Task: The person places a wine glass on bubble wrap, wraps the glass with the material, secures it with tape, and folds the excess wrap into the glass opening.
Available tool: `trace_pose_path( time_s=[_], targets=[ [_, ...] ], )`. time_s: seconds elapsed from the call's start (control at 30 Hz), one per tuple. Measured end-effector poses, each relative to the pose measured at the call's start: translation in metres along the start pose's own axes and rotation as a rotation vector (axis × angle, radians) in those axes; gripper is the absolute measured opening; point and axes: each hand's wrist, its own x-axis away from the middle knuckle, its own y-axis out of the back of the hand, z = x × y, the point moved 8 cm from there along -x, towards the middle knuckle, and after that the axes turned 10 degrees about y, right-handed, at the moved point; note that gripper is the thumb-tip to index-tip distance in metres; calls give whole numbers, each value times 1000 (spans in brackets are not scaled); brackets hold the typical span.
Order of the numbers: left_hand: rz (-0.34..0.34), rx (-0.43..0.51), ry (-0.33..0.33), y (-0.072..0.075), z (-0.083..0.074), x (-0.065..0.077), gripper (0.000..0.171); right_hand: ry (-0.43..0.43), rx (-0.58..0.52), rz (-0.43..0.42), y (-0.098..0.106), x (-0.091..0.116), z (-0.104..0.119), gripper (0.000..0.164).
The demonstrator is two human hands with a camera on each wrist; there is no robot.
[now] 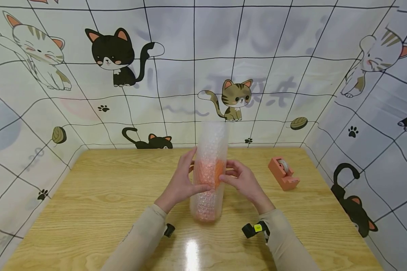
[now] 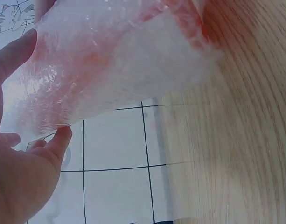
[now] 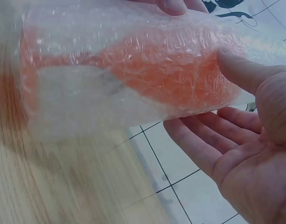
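Observation:
An orange wine glass (image 3: 166,70) stands upright on its foot near the table's middle, rolled in clear bubble wrap (image 1: 211,139). The wrap reaches well above the glass as a tall tube. Through it, the right wrist view shows the bowl, thin stem and flat foot. My left hand (image 1: 181,182) grips the wrapped glass from the left, its thumb across the front. From the right my right hand (image 1: 242,180) holds it, thumb in front and fingers around the side. Parts of the fingers on the far side are hidden.
A pink tape dispenser (image 1: 283,175) with a roll of tape sits at the right of the wooden table (image 1: 122,173). A cat-printed cloth (image 1: 176,34) hangs behind the table and along both sides. Wrist cameras (image 1: 254,229) are strapped to both wrists.

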Motion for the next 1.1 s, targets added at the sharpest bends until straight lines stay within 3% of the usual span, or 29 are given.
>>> trace_pose_path(
  time_s=[0.43, 0.8, 1.1],
  targets=[
    [-19, 21, -67, 2, -6, 3, 124, 83, -28, -22, 0, -1, 10, 60],
    [-62, 109, -169, 11, -13, 6, 75, 170, 25, -37, -1, 2, 19, 62],
    [-101, 132, -210, 15, -16, 8, 52, 222, 112, -7, -6, 4, 28, 64]
  ],
)
